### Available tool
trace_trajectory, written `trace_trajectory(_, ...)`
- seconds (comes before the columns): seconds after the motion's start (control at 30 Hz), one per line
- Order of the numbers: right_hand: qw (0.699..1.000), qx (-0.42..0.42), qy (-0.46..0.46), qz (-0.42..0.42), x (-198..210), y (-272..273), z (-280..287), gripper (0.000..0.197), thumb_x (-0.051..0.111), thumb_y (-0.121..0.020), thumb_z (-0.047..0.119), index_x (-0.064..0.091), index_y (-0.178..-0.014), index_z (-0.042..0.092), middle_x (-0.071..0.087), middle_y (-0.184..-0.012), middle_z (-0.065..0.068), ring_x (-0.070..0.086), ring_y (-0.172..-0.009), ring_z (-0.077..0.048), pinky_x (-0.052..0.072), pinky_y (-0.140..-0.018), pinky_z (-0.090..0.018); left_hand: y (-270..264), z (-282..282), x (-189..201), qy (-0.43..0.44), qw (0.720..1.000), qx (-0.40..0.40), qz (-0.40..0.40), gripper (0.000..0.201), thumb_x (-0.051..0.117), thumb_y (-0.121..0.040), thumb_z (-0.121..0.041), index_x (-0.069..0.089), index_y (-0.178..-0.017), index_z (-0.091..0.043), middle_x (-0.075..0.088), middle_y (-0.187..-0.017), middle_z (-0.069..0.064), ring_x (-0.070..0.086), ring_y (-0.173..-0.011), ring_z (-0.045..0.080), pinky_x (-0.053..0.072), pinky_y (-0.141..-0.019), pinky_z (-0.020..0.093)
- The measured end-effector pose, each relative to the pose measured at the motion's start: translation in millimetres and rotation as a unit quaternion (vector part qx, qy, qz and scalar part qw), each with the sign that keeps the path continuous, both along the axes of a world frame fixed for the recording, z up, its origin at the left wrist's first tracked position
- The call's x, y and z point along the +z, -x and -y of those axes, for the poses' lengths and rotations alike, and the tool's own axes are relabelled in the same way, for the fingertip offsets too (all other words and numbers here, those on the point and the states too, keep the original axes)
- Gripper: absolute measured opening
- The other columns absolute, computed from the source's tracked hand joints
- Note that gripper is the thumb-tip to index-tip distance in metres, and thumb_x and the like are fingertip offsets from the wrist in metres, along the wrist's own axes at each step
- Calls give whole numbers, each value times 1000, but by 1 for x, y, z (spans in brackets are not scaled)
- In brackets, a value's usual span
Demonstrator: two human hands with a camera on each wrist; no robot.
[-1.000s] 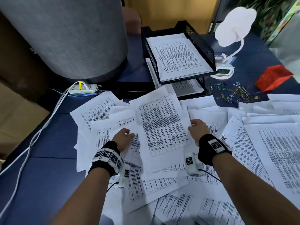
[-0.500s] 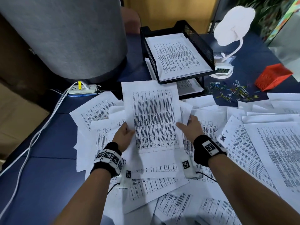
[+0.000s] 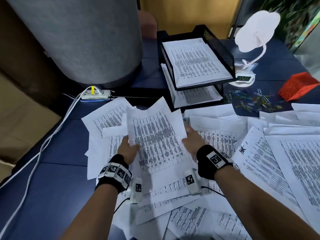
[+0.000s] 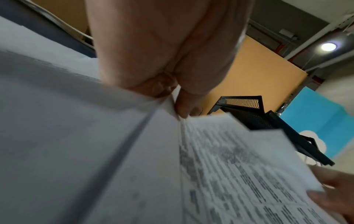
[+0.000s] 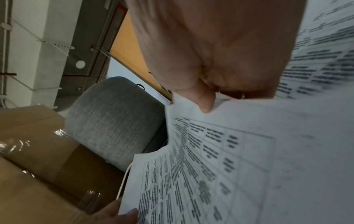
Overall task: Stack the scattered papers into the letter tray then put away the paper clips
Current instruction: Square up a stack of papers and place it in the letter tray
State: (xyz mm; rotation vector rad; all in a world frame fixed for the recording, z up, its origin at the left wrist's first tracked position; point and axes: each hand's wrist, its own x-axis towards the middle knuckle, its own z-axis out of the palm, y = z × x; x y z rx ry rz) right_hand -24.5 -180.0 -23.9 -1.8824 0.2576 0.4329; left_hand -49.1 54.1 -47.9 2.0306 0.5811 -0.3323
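A printed sheet (image 3: 155,135) is held up over the pile of scattered papers (image 3: 216,139), its far edge sagging in the middle. My left hand (image 3: 129,148) pinches its left edge, thumb on top. My right hand (image 3: 189,141) grips the right edge. The left wrist view shows the thumb (image 4: 185,106) pressed on the held sheet (image 4: 239,166). In the right wrist view the thumb (image 5: 205,100) lies on the sheet (image 5: 220,151). A black two-tier mesh letter tray (image 3: 218,44) with papers in both tiers stands just beyond. Coloured paper clips (image 3: 251,103) lie scattered to its right.
A red mesh box (image 3: 299,85) lies tipped beside the clips. A white desk lamp (image 3: 256,23) stands behind them. A large grey cylinder (image 3: 78,37) rises at the back left, with a power strip (image 3: 95,94) and white cables (image 3: 34,158) at its foot.
Both hands have lifted the sheet off the pile and carried it forward, closer to the tray. Its far edge now droops.
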Motion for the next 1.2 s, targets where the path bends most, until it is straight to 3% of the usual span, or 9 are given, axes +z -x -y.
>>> trace_trajectory(0.27,995,-31,-70,59,24,-1,-5,54,46,-88,-2,40,-139,14,53,-137,-5,52,-122,-22,40,-106,-39,-11,-10,17,132,982,112,75,43,72,-81,-21,45,-112,-8,52,-105,15,53,-94,28,46,-78,39)
trace_trajectory(0.33,988,-59,-105,97,39,-4,-5,43,50,-91,0,45,-132,9,61,-125,-4,57,-112,-17,44,-100,-33,-17,-5,35,173,962,131,167,21,66,-86,-9,48,-96,-14,56,-100,15,56,-90,26,48,-79,43)
trace_trajectory(0.43,967,-119,-101,201,60,-11,-7,7,52,-93,6,47,-98,7,56,-86,-6,51,-74,-14,44,-67,-26,-27,8,67,147,939,127,284,12,58,-87,-9,46,-90,-12,57,-85,10,55,-75,20,52,-72,44)
trace_trajectory(0.57,930,-155,-139,303,83,-13,-8,16,51,-95,4,38,-85,5,37,-67,-19,33,-53,-25,32,-52,-20,-32,30,100,107,907,124,387,25,53,-94,-13,37,-75,-21,41,-65,-6,39,-56,6,36,-60,26)
trace_trajectory(0.63,918,-157,-167,322,93,-11,-9,16,50,-93,2,40,-94,13,51,-80,-10,50,-61,-4,44,-63,-13,-29,39,112,126,896,98,415,14,49,-95,-8,43,-85,-15,45,-68,-1,43,-60,-1,39,-64,19)
trace_trajectory(0.7,910,-161,-203,325,96,-10,-7,31,46,-87,-5,41,-113,11,58,-110,-9,61,-92,-5,50,-84,-19,-27,43,113,168,894,69,411,11,47,-94,1,46,-103,-4,55,-84,17,50,-73,-1,42,-72,15)
trace_trajectory(0.9,909,-212,-220,283,82,-8,4,43,42,-80,-17,52,-97,20,64,-85,3,55,-68,-9,46,-61,-22,-28,39,91,244,905,96,334,15,54,-86,-10,47,-89,-23,59,-84,-4,52,-82,13,41,-77,28)
trace_trajectory(1.03,929,-195,-206,237,76,-7,4,39,42,-84,-13,51,-110,15,63,-95,0,57,-76,-6,50,-70,-23,-31,39,84,311,907,127,255,19,61,-82,-34,44,-80,-25,52,-90,0,44,-91,18,30,-83,36)
trace_trajectory(1.2,926,-196,-203,251,78,-11,2,25,40,-86,-12,45,-107,-1,52,-83,-19,44,-69,-13,39,-57,-21,-37,60,88,324,904,116,254,20,48,-98,-20,50,-117,-28,49,-128,-13,46,-117,2,25,-107,27)
